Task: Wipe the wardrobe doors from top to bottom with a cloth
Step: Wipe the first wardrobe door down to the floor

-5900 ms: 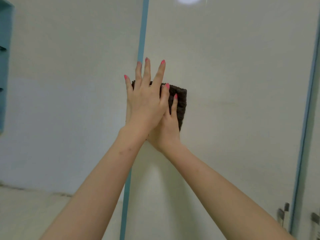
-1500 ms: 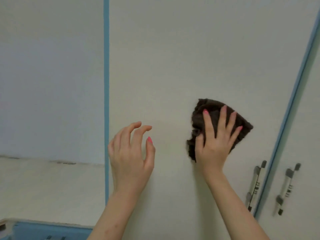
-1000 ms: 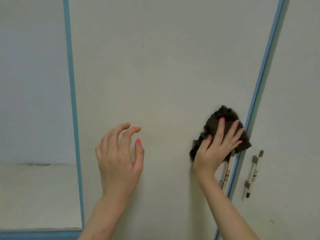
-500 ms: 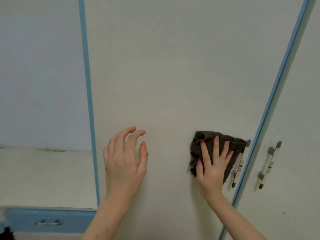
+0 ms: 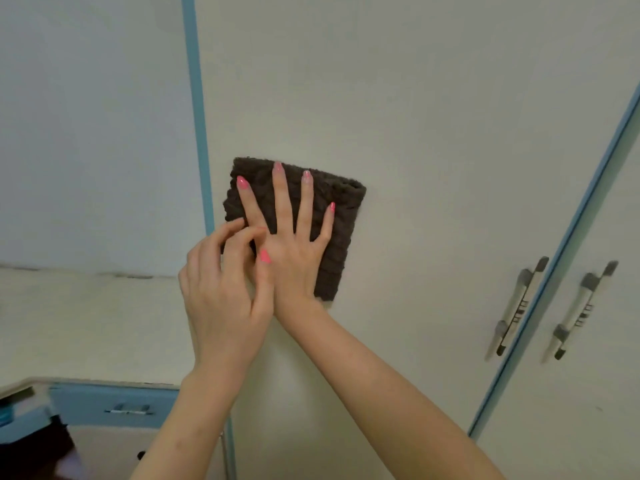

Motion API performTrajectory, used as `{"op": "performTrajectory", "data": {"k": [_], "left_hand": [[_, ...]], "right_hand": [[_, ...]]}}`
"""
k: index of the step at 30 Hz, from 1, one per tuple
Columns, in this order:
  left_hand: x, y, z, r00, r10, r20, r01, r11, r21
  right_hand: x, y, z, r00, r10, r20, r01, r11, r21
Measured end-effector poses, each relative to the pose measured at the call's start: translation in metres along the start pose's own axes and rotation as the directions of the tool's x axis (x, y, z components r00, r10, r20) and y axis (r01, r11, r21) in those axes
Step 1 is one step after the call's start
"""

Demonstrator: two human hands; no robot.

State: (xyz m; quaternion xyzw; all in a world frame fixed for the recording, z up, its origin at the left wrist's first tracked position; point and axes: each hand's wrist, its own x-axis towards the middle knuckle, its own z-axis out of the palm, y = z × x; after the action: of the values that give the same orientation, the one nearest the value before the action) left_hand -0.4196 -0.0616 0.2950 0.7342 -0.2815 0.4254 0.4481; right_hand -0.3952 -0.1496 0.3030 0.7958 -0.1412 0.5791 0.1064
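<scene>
Right grip presses cloth flat on door; left grip, curled, hides its corner.

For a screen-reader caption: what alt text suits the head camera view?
A right hand presses a dark brown cloth flat against a pale wardrobe door, fingers spread. The left hand, fingers curled, touches the cloth's left edge. Two door handles show at right.

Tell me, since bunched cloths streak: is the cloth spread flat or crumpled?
Flat. The cloth lies as a neat rectangle against the wardrobe door, pressed by the right hand with straight, splayed fingers.
</scene>
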Motion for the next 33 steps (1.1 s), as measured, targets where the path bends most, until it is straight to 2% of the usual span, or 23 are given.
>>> {"op": "performTrajectory", "data": {"k": [3,7,12,14,17,19,22,26,33], "left_hand": [[-0.003,0.0,0.006,0.999,-0.011,-0.032,0.011,1.0,-0.023],[-0.016,-0.001,0.015,0.999,-0.039,0.003,0.039,0.999,-0.025],[-0.023,-0.004,0.025,0.996,-0.042,0.074,0.042,0.999,-0.005],[-0.024,-0.002,0.025,0.997,-0.036,0.061,0.038,0.999,-0.029],[-0.028,0.004,0.025,0.999,-0.03,0.038,0.032,0.998,-0.062],[-0.033,0.008,0.028,0.999,-0.02,0.047,0.023,0.997,-0.076],[-0.037,0.015,0.034,0.996,0.015,0.083,-0.009,0.997,-0.079],[-0.04,0.021,0.037,0.993,0.035,0.111,-0.026,0.997,-0.079],[-0.049,0.023,0.041,0.989,0.039,0.14,-0.031,0.998,-0.06]], "right_hand": [[-0.032,-0.001,0.017,0.991,-0.13,0.036,0.13,0.992,-0.002],[-0.105,0.01,0.035,0.928,-0.35,0.13,0.36,0.931,-0.062],[-0.116,0.039,0.031,0.895,-0.439,0.074,0.439,0.898,0.024],[-0.107,0.059,0.021,0.927,-0.374,0.012,0.373,0.927,0.042],[-0.097,0.109,0.003,0.979,-0.194,-0.057,0.192,0.981,-0.031],[-0.092,0.149,-0.01,0.988,-0.089,-0.126,0.082,0.995,-0.063],[-0.085,0.201,-0.026,0.978,0.054,-0.202,-0.057,0.998,-0.009],[-0.085,0.233,-0.037,0.976,0.081,-0.2,-0.081,0.997,0.009],[-0.11,0.229,-0.029,0.981,0.086,-0.174,-0.07,0.993,0.094]]}}
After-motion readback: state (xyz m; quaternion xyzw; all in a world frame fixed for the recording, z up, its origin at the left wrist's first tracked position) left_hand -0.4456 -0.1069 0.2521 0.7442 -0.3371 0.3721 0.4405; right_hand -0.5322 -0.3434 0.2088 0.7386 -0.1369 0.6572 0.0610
